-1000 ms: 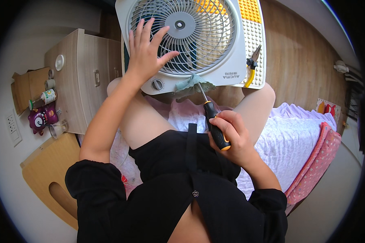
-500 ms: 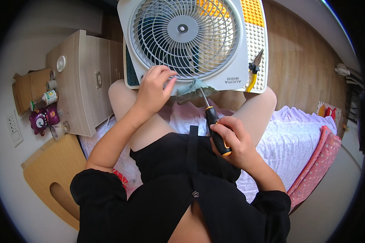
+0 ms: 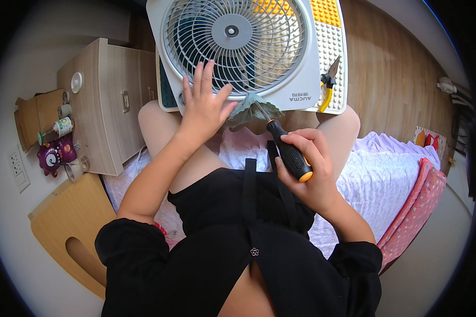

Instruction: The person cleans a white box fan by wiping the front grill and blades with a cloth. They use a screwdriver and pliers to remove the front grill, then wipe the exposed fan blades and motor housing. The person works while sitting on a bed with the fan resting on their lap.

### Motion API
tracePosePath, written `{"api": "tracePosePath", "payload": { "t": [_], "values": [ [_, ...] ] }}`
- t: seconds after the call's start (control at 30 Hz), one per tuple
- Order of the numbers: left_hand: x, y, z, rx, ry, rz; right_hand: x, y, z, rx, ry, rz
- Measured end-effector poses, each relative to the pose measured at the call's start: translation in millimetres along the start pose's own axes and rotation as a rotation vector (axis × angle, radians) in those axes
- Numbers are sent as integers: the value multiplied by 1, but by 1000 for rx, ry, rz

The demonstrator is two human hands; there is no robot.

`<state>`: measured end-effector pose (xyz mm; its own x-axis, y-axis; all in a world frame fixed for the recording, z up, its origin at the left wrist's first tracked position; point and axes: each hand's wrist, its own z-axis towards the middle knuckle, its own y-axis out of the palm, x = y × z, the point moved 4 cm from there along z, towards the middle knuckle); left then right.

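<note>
A white box fan with a grey round grille lies on a studded building-block table in front of me. My left hand is spread over the grille's near left edge, fingers stretched out and holding nothing. In my right hand is a black and orange screwdriver, its shaft pointing up toward the fan. The shaft's end meets a crumpled grey-green cloth at the fan's near edge; the tip is hidden there.
Yellow-handled pliers lie on the white studded board right of the fan. At the left stands a wooden cabinet, with a bottle and a purple toy beyond it. A pink dotted cushion lies at the right.
My left hand has spread its fingers and reached farther onto the grille. The screwdriver's handle has swung right and up, and the cloth is pushed up over the fan's edge.
</note>
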<state>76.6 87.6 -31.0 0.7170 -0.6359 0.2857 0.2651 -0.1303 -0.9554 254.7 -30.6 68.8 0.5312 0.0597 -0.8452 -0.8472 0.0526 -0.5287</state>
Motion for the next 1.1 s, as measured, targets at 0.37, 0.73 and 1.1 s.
{"api": "tracePosePath", "payload": {
  "t": [0.37, 0.73, 1.1],
  "values": [
    [-20, -26, 12, -23, 111, -130, 6, -7, -17, -103, -240, -56],
    [-21, -13, 6, 56, 128, -178, -10, -2, 7, -42, -102, -86],
    [-22, -6, 3, 116, 83, -197, 49, -57, 103, -89, 613, 376]
  ]
}}
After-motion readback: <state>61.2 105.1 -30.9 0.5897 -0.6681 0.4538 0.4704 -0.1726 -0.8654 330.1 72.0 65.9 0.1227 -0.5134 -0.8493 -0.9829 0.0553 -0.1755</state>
